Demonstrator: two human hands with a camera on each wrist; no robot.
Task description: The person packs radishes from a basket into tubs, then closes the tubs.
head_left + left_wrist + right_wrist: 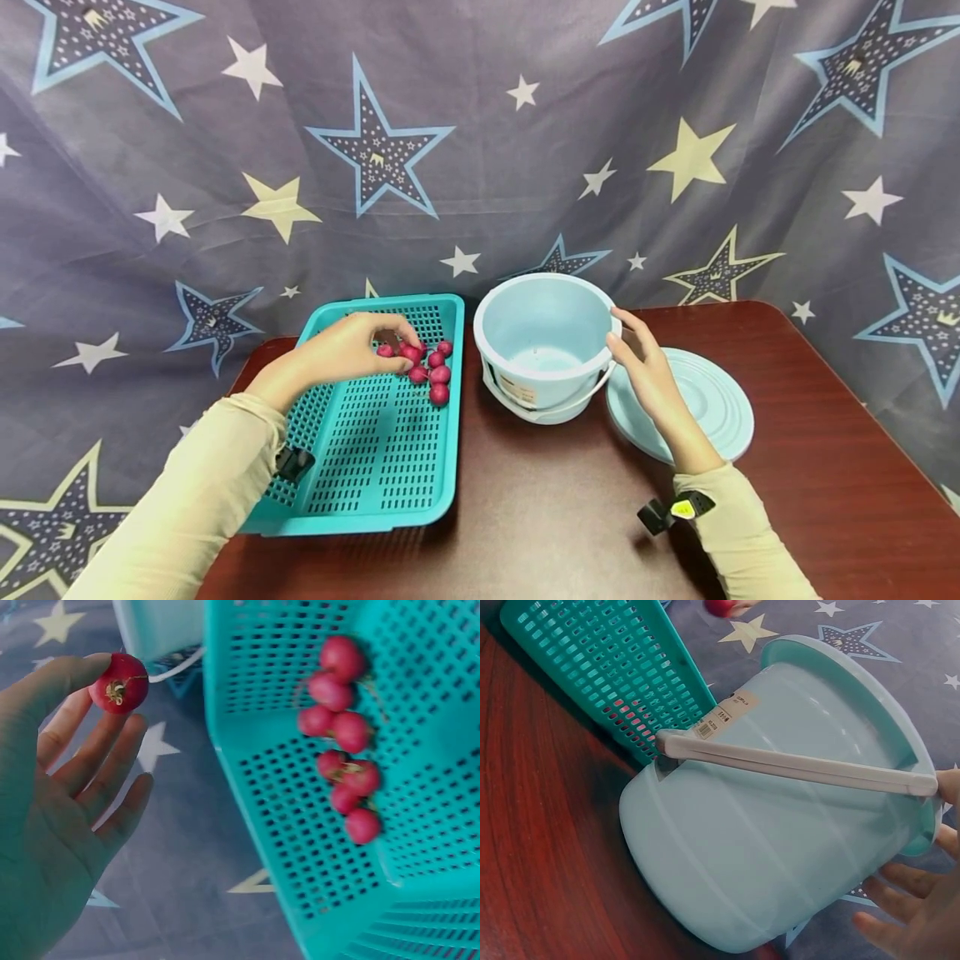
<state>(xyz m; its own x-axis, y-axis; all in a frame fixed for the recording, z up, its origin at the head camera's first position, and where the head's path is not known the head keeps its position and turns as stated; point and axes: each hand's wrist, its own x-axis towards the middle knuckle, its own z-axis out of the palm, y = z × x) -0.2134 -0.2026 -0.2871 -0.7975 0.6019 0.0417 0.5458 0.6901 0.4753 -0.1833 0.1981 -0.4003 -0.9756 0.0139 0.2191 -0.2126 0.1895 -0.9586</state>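
Observation:
A round red radish [129, 679] is pinched between the thumb and fingers of my left hand [351, 346], above the far part of a turquoise basket [450, 450]. Several more radishes [439, 385] lie clustered at the basket's right side. The left wrist view shows the held radish apart from the others, its stem end facing the camera. My right hand [648, 379] holds the rim of a pale blue bucket [543, 333] at its right side. In the right wrist view the lower fingers [900, 896] spread beside the bucket wall. Nothing shows inside the bucket.
A round pale blue lid [712, 400] lies on the dark red table [540, 508], right of the bucket. The bucket's white handle [802, 763] hangs down at the front. Behind the table hangs a grey star-patterned cloth [480, 167]. The basket stands close to the bucket's left.

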